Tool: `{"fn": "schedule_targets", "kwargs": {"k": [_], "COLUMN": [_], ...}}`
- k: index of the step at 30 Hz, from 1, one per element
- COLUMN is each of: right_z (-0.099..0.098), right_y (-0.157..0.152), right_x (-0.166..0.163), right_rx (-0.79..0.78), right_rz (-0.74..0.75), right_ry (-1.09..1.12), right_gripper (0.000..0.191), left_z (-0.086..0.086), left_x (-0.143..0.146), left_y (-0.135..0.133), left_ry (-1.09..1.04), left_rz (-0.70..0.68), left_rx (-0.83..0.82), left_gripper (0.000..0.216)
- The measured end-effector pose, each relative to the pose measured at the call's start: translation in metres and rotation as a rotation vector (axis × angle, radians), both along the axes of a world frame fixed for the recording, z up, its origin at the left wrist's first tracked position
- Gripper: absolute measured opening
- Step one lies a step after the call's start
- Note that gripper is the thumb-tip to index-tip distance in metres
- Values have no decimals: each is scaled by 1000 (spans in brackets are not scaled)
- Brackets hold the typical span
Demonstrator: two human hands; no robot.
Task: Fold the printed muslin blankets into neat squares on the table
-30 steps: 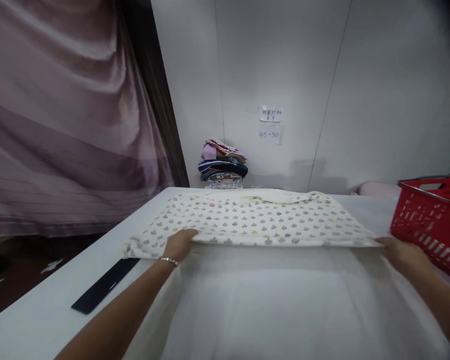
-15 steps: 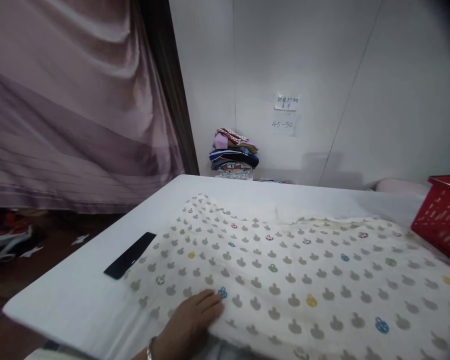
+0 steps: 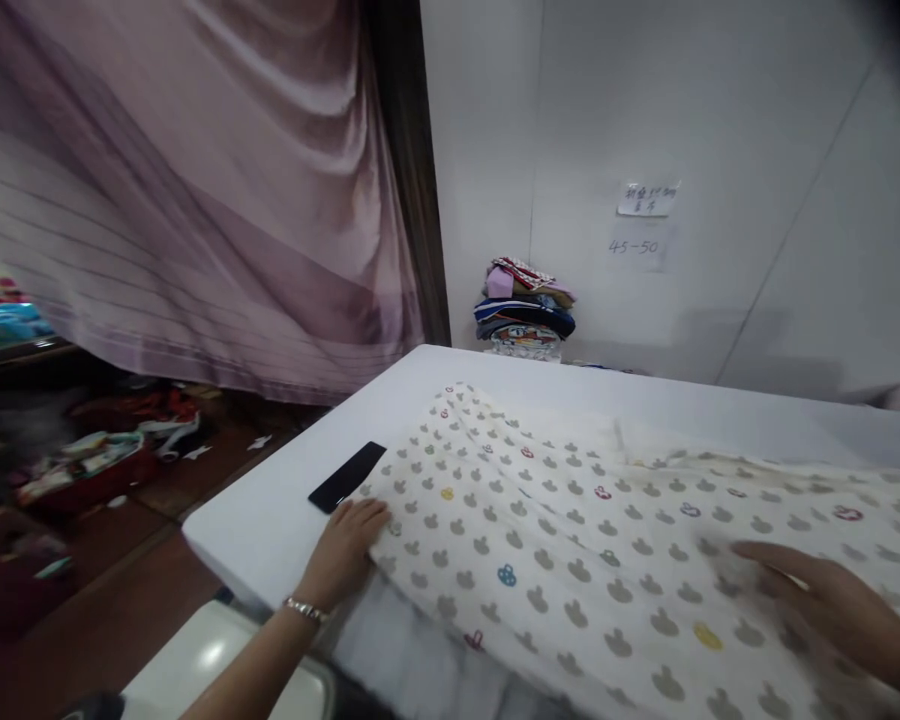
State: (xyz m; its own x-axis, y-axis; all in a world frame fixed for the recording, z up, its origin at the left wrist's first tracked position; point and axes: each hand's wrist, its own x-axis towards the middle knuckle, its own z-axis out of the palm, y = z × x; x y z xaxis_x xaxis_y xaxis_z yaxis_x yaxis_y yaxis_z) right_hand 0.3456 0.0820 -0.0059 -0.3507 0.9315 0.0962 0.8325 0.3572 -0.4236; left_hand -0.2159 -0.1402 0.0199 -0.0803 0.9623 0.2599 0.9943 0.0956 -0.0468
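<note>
Head view: white patterned cloth lies spread and slightly rumpled on the white table. Left hand rests at its left edge, fingers nearly side by side, thumb hidden, so pinching cannot be told. Blurred right hand is over the cloth's right part, finger state unclear. Dark flat object beside left fingertips; folded fabrics stacked near the wall

Pink curtain, folded clothes stack near wall, handwritten signs
</note>
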Motion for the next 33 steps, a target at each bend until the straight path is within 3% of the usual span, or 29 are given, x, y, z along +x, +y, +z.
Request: {"fn": "schedule_targets", "kwargs": {"k": [3, 6, 10, 14, 18, 22, 25, 28, 30, 33], "right_z": [15, 38, 50, 43, 28, 17, 11, 7, 6, 6], "right_y": [18, 35, 67, 102, 127, 137, 137, 132, 125, 106], "right_x": [-68, -128, -193, -253, -306, -341, -355, -360, -359, -352], "right_rx": [-192, -216, -240, -198, -108, -74, -37, 14, 96, 222], "right_rz": [268, 402, 405, 314, 267, 246, 262, 266, 307, 471], "right_ry": [29, 63, 101, -19, -153, -204, -192, -152, -84, 57], "right_gripper": [39, 40, 39, 40, 36, 23, 20, 17, 15, 13], "left_z": [6, 2, 2, 28, 52, 47, 34, 19, 10, 1], "left_x": [-18, -32, -42, -38, -26, -22, -29, -42, -50, -59], "left_y": [-19, -41, -57, -43, 15, 116, 198, 262, 290, 309], "left_ry": [51, 55, -22, -165, -378, -525, -499, -486, -485, -477], "left_rz": [27, 44, 125, 195, 91, 35, 210, 373, 476, 560], "left_rx": [71, 83, -31, 84, 230, 207, 32, -35, -71, -115], "left_gripper": [54, 58, 61, 52, 34, 29, 33, 39, 42, 34]}}
